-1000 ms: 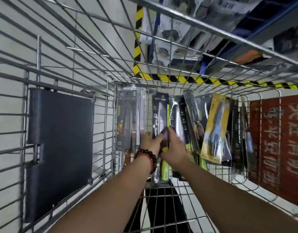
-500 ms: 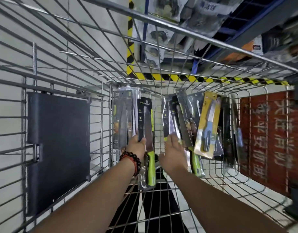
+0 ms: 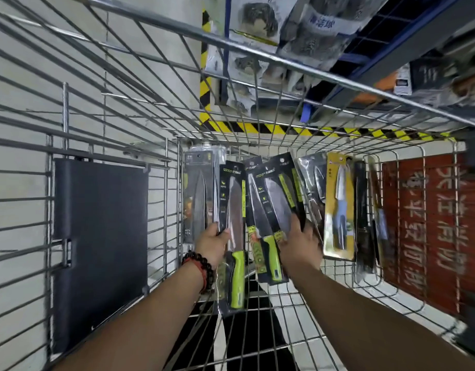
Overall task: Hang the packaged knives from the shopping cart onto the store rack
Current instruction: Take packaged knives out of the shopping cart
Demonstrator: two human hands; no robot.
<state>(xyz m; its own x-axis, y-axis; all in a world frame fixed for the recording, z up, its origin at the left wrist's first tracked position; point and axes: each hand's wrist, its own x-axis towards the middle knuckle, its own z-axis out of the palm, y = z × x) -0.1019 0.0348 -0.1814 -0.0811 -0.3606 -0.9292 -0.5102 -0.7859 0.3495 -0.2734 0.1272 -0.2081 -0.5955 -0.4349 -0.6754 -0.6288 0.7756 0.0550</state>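
**Listener:** What is nearest you, and what are your hands doing?

**Me:** Both my forearms reach down into the wire shopping cart (image 3: 346,293). My left hand (image 3: 212,243), with a beaded bracelet (image 3: 201,269) at the wrist, pinches the edge of a packaged knife with a lime-green handle (image 3: 235,236), holding it upright so its card top points away from me, probably ready to lift out. My right hand (image 3: 302,243) curls around a second green-handled pack (image 3: 275,210), tilted leftward, likely to separate it from the ones behind it.

**Listener:** And further off?

**Me:** More packs stand leaning against the cart's far end wall: a dark one (image 3: 197,194) at the left corner, a yellow-carded knife (image 3: 339,204) toward the right. Standing on end, their hang-tabs are easy to reach.

**Listener:** Any writing?

**Me:** The green packs carry a small brand strip, too blurred to read. A red sign (image 3: 423,223) on the cart's right side has pale Chinese characters that I cannot make out. Beyond the rim, hazard-striped floor tape (image 3: 271,127) and hanging store goods (image 3: 257,22).
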